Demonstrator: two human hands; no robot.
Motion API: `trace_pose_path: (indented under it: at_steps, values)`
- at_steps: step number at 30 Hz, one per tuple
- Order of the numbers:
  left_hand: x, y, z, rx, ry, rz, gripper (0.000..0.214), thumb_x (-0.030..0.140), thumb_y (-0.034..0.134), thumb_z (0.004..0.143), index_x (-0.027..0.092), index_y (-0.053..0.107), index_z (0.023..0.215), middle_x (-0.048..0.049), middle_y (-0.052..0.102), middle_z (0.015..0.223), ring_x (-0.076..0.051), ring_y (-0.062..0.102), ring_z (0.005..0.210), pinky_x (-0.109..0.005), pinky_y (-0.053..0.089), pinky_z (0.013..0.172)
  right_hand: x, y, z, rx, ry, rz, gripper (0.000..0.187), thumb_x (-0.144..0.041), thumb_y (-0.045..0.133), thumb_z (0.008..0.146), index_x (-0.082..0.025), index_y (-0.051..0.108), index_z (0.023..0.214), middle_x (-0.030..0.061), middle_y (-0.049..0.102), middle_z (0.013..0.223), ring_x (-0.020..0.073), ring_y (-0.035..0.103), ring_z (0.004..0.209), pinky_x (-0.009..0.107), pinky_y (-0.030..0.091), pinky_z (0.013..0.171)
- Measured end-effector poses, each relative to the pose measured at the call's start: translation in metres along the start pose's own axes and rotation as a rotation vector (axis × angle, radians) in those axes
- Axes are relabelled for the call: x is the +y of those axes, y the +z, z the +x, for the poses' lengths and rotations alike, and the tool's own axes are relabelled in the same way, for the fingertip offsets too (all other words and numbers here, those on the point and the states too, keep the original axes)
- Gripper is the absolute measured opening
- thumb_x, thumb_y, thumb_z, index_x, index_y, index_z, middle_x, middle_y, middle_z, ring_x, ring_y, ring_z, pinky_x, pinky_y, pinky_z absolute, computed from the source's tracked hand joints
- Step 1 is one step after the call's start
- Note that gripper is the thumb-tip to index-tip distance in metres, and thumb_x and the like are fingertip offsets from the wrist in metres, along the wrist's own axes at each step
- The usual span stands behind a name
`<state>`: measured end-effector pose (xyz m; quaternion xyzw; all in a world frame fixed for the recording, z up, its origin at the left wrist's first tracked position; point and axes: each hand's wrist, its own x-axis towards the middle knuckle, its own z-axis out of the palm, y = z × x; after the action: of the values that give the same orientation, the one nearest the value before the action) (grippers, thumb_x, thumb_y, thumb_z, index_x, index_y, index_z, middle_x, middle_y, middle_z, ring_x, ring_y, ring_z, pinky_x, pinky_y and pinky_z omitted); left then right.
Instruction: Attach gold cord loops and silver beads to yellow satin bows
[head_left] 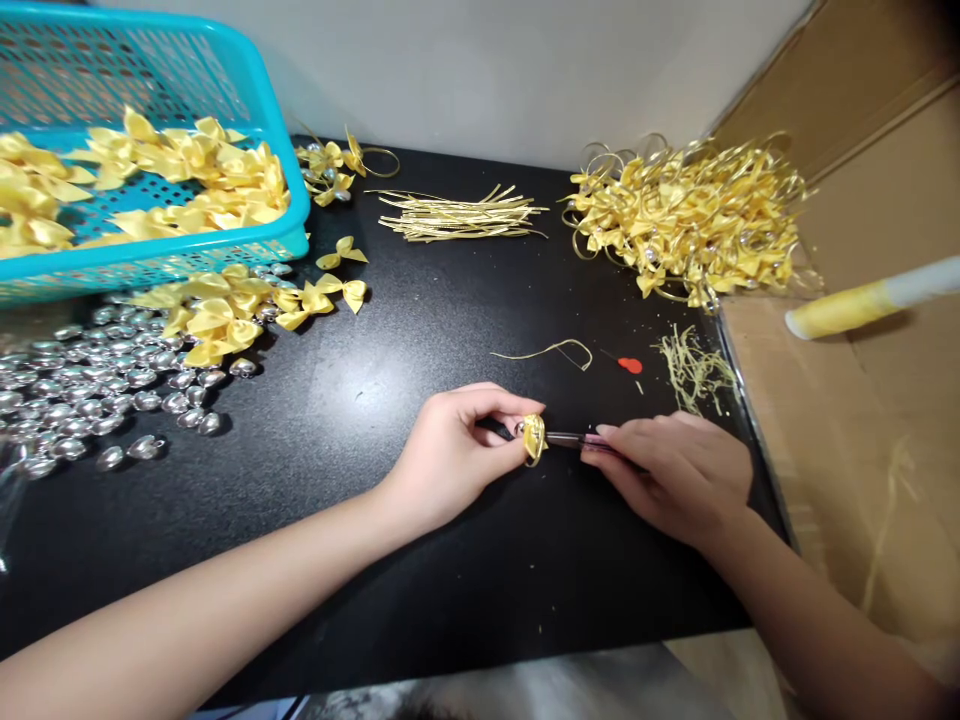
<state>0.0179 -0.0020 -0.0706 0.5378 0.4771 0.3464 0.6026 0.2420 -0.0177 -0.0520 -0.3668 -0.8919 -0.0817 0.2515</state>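
Between the thumb and fingers of my left hand (469, 445) is a yellow ribbon bow (535, 438) with gold cord on it. From the right, my right hand (671, 475) closes around small pink-handled scissors (596, 446). Their metal blades reach up to the bow; whether they are parted I cannot tell. Just beyond my hands lie a loose gold thread (555, 348) and a flat red piece (630, 366) with a thin dark tip.
A turquoise basket (296, 215) of yellow bows stands at the back left. Before it lie loose bows (225, 320) and many silver beads (97, 385). Gold cord lengths (465, 215), a heap of finished-looking bows (690, 215), thread scraps (694, 370) and cardboard (862, 420) lie beyond and right.
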Motion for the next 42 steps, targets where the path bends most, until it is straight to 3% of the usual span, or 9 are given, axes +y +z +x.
trace_pose_path:
  at_steps: [20, 30, 42]
  values:
    - [-0.0013, -0.0009, 0.0013, -0.029, 0.024, 0.041, 0.021, 0.014, 0.071, 0.073, 0.015, 0.077, 0.092, -0.0057, 0.07, 0.088, -0.013, 0.066, 0.073, -0.022, 0.054, 0.06, -0.0007, 0.0052, -0.0012, -0.012, 0.03, 0.039, 0.013, -0.029, 0.063, 0.093, -0.017, 0.06, 0.089, -0.0012, 0.074, 0.068, 0.01, 0.062, 0.052, 0.026, 0.035, 0.05]
    - [-0.0029, -0.0017, 0.0002, -0.027, 0.019, 0.026, 0.023, 0.012, 0.07, 0.071, 0.015, 0.077, 0.093, -0.0055, 0.07, 0.088, -0.012, 0.065, 0.072, -0.02, 0.053, 0.059, 0.0005, 0.0067, -0.0024, 0.002, 0.017, 0.063, 0.01, -0.025, 0.063, 0.092, -0.016, 0.06, 0.09, -0.0011, 0.073, 0.067, 0.0103, 0.063, 0.051, 0.026, 0.036, 0.049]
    - [0.0026, -0.0044, 0.0023, -0.071, -0.014, -0.041, 0.019, 0.017, 0.075, 0.071, 0.015, 0.077, 0.089, -0.0057, 0.071, 0.087, -0.01, 0.064, 0.07, -0.016, 0.05, 0.056, 0.0025, 0.0061, 0.001, 0.042, 0.08, 0.104, 0.015, -0.034, 0.062, 0.092, -0.019, 0.058, 0.091, -0.0022, 0.074, 0.067, 0.0098, 0.064, 0.052, 0.025, 0.037, 0.05]
